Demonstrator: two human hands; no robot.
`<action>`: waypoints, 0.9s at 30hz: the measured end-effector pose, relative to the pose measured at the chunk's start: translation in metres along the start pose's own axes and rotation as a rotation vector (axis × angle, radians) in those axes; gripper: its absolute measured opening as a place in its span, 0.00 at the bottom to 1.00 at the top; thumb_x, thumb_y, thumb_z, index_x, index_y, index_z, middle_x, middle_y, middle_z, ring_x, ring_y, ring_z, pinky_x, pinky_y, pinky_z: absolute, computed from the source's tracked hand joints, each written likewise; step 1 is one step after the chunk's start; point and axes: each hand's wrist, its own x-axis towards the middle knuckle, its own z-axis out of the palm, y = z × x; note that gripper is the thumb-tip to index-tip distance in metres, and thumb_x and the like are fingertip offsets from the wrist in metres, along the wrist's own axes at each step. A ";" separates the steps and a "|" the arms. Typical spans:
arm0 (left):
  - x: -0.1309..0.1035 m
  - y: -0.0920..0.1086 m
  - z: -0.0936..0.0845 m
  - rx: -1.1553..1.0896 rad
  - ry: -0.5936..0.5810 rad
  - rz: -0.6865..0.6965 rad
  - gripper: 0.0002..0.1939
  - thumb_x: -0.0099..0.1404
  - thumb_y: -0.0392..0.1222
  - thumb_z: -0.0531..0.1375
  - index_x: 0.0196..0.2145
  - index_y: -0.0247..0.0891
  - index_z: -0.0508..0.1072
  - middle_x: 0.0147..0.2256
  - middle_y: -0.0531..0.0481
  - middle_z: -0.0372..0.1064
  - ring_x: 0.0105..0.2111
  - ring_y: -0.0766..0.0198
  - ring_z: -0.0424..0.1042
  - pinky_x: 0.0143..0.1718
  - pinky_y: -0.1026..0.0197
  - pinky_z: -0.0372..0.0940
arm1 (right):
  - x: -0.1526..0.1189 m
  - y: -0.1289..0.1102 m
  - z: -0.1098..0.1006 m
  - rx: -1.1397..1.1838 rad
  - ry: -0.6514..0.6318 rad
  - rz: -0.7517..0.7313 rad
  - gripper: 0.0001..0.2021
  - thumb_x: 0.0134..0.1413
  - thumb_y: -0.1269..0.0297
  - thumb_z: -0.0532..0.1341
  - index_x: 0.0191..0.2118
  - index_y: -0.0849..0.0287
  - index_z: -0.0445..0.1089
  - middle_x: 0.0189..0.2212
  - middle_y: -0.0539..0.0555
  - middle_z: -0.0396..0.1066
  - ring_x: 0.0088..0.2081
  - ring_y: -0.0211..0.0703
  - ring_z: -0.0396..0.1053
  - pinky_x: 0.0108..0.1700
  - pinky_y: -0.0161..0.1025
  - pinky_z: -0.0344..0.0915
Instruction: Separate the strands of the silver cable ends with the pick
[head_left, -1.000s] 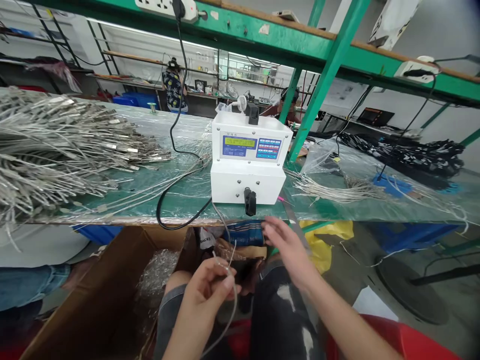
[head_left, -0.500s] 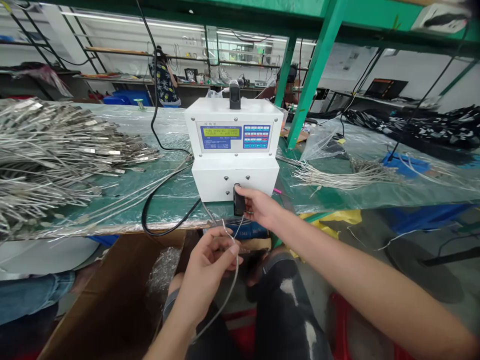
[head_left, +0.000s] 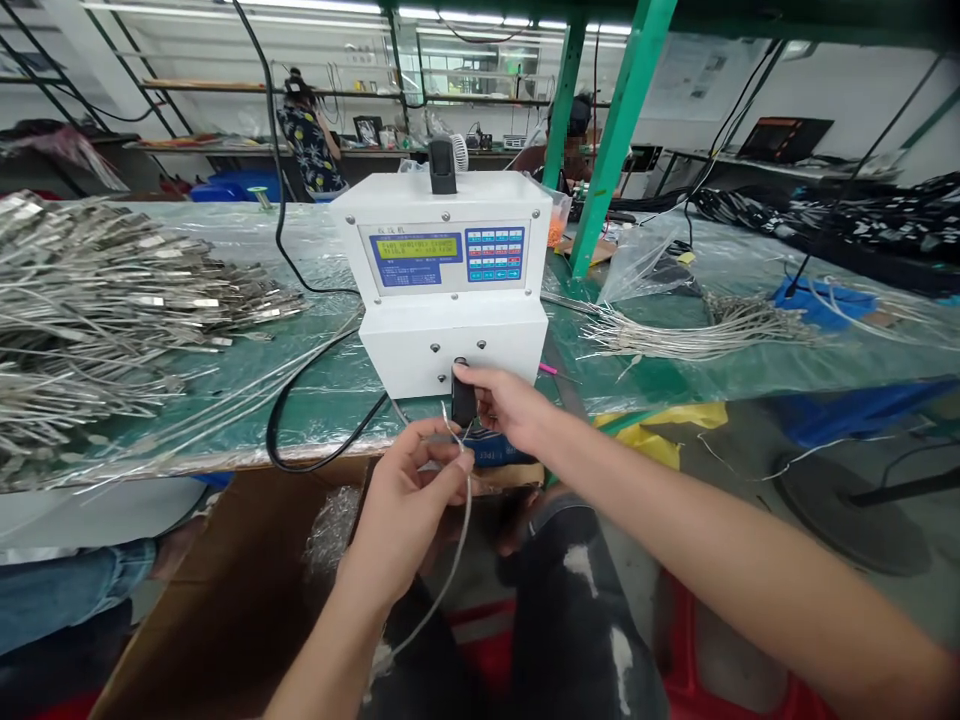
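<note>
A white machine (head_left: 450,335) with a lit display and a keypad stands at the bench's front edge. From its lower front juts a black clamp (head_left: 463,398). My right hand (head_left: 502,405) is closed on this clamp, thumb on its upper end. Just below and left, my left hand (head_left: 420,475) pinches a thin grey cable (head_left: 459,555) between thumb and fingers. Split wire ends stick up from that pinch, close to the clamp; whether they touch it is too small to tell. The cable's lower part hangs down over my lap.
Large piles of cables (head_left: 112,310) cover the bench's left side. A smaller cable bundle (head_left: 675,330) lies to the right, beyond a green post (head_left: 611,140). A black cord (head_left: 274,410) loops over the front edge, above a cardboard box (head_left: 225,590). Two people are at the back.
The view has shifted, so the machine appears further left. My left hand with the cable has come nearer to the clamp. My right hand is still on the clamp.
</note>
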 end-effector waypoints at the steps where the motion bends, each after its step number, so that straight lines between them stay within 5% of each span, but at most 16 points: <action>1: 0.000 0.001 0.000 -0.003 0.009 0.000 0.15 0.58 0.44 0.67 0.41 0.43 0.70 0.29 0.57 0.71 0.23 0.71 0.72 0.25 0.72 0.68 | 0.000 0.000 0.000 0.001 -0.002 -0.003 0.13 0.46 0.59 0.70 0.28 0.60 0.68 0.21 0.46 0.65 0.23 0.33 0.54 0.28 0.36 0.45; 19: -0.002 -0.006 0.009 -0.114 0.078 0.014 0.15 0.56 0.43 0.69 0.38 0.43 0.69 0.29 0.58 0.71 0.24 0.70 0.74 0.25 0.71 0.72 | -0.003 0.008 -0.004 -0.023 -0.013 -0.077 0.18 0.45 0.49 0.70 0.32 0.59 0.69 0.26 0.48 0.66 0.26 0.36 0.58 0.28 0.36 0.49; 24: -0.003 -0.008 0.008 -0.115 0.088 0.026 0.14 0.56 0.43 0.70 0.38 0.44 0.70 0.29 0.58 0.72 0.26 0.70 0.74 0.28 0.71 0.72 | -0.038 0.034 -0.012 -0.108 -0.043 -0.197 0.22 0.52 0.41 0.64 0.32 0.58 0.67 0.31 0.51 0.68 0.34 0.40 0.65 0.33 0.36 0.61; 27: -0.002 -0.010 0.008 -0.085 0.113 0.066 0.11 0.57 0.43 0.69 0.35 0.42 0.72 0.30 0.57 0.73 0.27 0.71 0.74 0.30 0.72 0.70 | -0.067 0.060 -0.017 -0.190 -0.081 -0.284 0.21 0.56 0.42 0.60 0.33 0.58 0.66 0.27 0.49 0.66 0.29 0.39 0.65 0.31 0.35 0.61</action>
